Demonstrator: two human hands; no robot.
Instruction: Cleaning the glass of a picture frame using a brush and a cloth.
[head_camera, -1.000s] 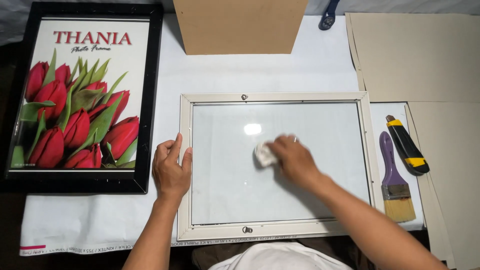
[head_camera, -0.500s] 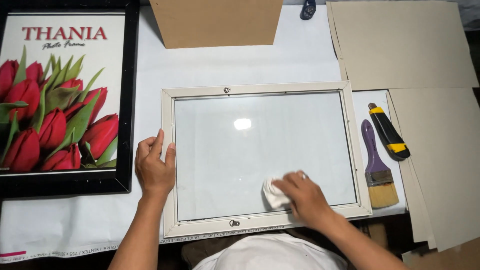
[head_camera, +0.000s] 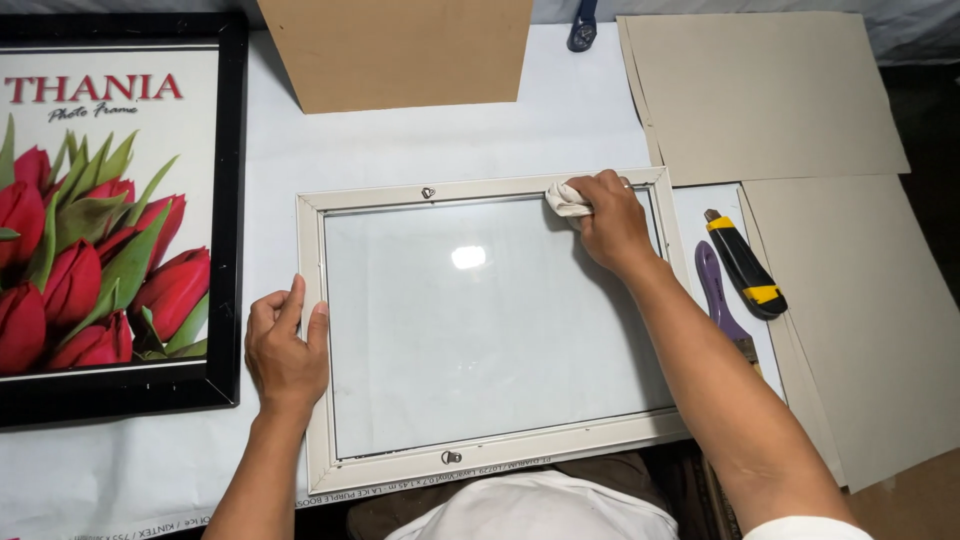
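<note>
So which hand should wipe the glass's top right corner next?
Right. The right hand already presses the white cloth on the glass there; the left hand steadies the white frame at its left edge.

A glazed frame (head_camera: 480, 330) lies centred, picture frame (head_camera: 110, 215) left, knife (head_camera: 745, 262) and brush (head_camera: 722, 305) right.

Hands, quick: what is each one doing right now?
Left hand: open, fingers pressed on the white picture frame's left edge.
Right hand: closed, holding a small white cloth on the glass.
</note>
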